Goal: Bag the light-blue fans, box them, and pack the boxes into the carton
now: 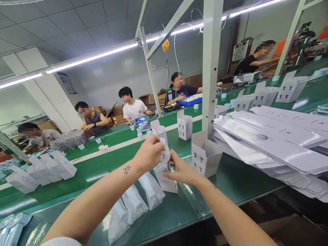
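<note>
My left hand (151, 152) is closed, pinching the top of a clear plastic bag (165, 157) whose contents I cannot make out. The bag is at a white cardboard box (167, 183), partly hidden behind my hands. Fingers and thumb of my right hand (182, 168) are closed round the right side of this box, close to the bag. Just left of the box, several clear-wrapped light-blue packages (135, 201) lie side by side on the green bench. An open white box (206, 157) with small printed pictures stands to the right of my right hand.
A tall stack of flat white cartons (258, 136) lies at the right. A white metal post (211, 68) rises behind the open box. More white boxes (184, 126) stand on the green conveyor (107, 167). Several people work along the far side, with small light-blue cups (139, 135) before them.
</note>
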Demonstrator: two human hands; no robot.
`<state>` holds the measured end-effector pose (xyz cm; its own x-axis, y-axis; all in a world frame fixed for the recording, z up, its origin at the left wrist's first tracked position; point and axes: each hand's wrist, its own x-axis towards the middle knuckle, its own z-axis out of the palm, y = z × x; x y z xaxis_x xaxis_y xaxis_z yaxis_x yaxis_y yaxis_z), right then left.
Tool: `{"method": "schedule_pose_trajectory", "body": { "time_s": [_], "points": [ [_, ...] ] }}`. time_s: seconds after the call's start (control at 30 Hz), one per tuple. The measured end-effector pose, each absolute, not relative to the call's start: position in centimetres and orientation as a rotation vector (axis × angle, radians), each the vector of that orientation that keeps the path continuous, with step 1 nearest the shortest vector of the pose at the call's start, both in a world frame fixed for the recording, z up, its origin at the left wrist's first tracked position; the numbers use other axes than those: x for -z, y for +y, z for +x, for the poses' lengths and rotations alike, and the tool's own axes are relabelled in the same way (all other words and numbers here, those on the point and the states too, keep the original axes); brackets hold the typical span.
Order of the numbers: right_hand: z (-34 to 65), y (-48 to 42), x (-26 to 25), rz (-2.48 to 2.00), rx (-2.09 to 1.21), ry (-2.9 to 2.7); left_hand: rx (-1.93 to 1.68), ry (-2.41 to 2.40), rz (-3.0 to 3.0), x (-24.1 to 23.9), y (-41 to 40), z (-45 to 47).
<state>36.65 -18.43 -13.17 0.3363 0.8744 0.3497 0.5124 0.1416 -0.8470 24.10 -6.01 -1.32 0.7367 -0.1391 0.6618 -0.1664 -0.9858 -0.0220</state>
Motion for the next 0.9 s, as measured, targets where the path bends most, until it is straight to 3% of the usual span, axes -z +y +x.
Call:
{"method": "schedule_pose_trajectory", "body": {
  "time_s": [0.13, 0.23, 0.47, 0.63, 0.73, 0.9],
  "points": [
    [37.8, -18.4, 13.9, -1.455, -0.505, -1.258, -1.422, -0.463, 2.836, 2.4, -5.8, 23.9],
    [38.4, -18.7, 14.0, -1.369, -0.605, -1.305, -1.458, -0.593, 2.890, 3.3, -5.0, 23.7],
    [37.6, -18.1, 13.1, -1.371, -0.467, -1.348, -1.038, -0.651, 3.206, 4.8, -4.7, 23.7],
    [37.1, -16.7, 12.7, -1.416, -0.355, -1.161, -0.495, -0.065, 2.994, 3.4, -4.8, 25.2],
    [36.8, -16.6, 11.9, -1.479, -0.188, -1.227, -0.168, 0.016, 2.723, 1.3, -3.8, 25.4],
    [37.2, -16.9, 10.8, -1.595, -0.268, -1.416, -0.162, 0.169, 2.831, 1.4, -2.2, 24.2]
  ]
}}
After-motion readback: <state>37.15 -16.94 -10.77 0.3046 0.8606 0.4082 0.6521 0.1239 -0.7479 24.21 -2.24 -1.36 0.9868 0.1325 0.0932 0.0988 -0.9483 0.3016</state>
